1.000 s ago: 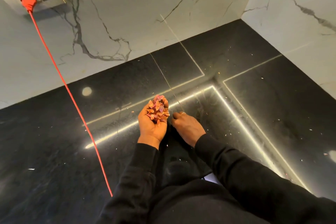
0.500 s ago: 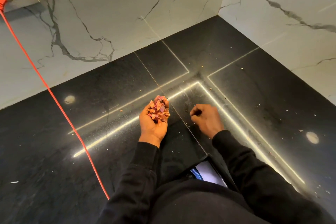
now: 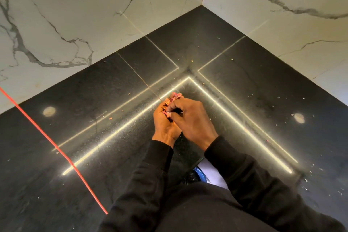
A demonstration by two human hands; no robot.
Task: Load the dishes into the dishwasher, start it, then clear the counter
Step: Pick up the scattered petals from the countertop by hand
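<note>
My left hand (image 3: pixel 162 125) is cupped palm-up over the corner of the black stone counter (image 3: pixel 244 84) and holds a heap of pink and purple peel scraps (image 3: pixel 174 97). My right hand (image 3: pixel 191 118) lies over the left palm with its fingers curled down into the heap, pinching bits of scrap. Most of the heap is hidden under the right hand; only its far end and a few bits between the fingers show. Both sleeves are black.
White marble walls (image 3: pixel 75 15) close the corner behind and to the right. A red cable (image 3: pixel 56 147) runs diagonally across the counter's left side. Small crumbs (image 3: pixel 308 188) dot the right part. A white and blue object (image 3: pixel 209 171) shows below the counter's front edge.
My right hand left the counter surface, where it was closed over crumbs, and came over my cupped left hand. The view has shifted right, so the wall socket is out of frame.
</note>
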